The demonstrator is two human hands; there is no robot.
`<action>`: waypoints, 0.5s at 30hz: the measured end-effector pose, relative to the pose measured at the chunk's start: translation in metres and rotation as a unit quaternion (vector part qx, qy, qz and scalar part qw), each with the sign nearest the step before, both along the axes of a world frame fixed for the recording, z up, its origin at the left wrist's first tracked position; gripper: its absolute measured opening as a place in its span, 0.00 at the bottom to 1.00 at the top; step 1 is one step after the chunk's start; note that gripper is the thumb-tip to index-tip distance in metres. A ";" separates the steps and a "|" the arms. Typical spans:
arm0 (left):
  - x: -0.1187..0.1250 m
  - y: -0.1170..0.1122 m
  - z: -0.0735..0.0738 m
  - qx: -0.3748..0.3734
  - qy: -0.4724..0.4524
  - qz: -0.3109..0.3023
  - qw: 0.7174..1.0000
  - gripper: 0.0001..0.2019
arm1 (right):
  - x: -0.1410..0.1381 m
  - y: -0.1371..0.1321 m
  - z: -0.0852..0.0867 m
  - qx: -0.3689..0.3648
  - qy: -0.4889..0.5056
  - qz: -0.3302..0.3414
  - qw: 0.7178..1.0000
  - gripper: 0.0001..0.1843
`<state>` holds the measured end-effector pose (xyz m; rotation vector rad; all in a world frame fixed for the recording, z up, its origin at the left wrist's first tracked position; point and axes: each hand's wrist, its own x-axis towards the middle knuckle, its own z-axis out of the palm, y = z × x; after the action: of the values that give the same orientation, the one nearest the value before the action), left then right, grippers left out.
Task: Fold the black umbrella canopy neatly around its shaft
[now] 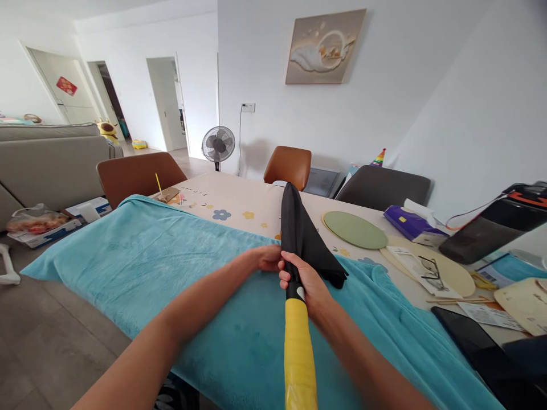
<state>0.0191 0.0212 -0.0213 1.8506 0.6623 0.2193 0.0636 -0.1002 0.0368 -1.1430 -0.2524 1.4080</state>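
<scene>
A racket (299, 353) with a yellow-wrapped handle points away from me, its near end cut off by the bottom edge. Black cloth, seemingly a cover (293, 213), hides its far part and hangs in a loose flap to the right. My right hand (305, 279) is closed around the black part just above the yellow grip. On the left side of the cloth, my left hand (269, 257) has its fingers curled against it, their tips partly hidden. Beneath both hands, a turquoise blanket (205, 307) drapes over the near side of the table.
The table (239, 196) has a flower-print top. On its right lie a green oval mat (356, 229), a purple tissue pack (412, 225), eyeglasses (431, 273) and a black phone (478, 347). A dark bottle (482, 230) lies farther right. Chairs (288, 165) and a fan (218, 143) stand beyond.
</scene>
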 end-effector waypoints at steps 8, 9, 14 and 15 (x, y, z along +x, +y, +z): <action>-0.011 0.023 0.007 -0.349 -0.162 0.133 0.913 0.13 | -0.011 0.006 -0.032 -0.057 -0.116 0.081 0.988 0.12; -0.010 0.021 0.006 -0.397 -0.176 0.135 0.890 0.12 | -0.015 0.004 -0.033 -0.048 -0.117 0.094 0.987 0.11; -0.010 0.008 0.008 -0.501 -0.152 0.134 0.841 0.14 | -0.028 -0.001 -0.029 -0.007 -0.053 0.076 0.996 0.10; -0.012 0.005 0.010 -0.512 -0.151 0.141 0.833 0.14 | -0.029 -0.001 -0.028 0.001 -0.021 0.064 0.998 0.09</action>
<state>0.0075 0.0261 -0.0112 0.6577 0.6389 0.2695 0.0347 -0.1016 0.0090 -1.1722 -0.3619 1.4979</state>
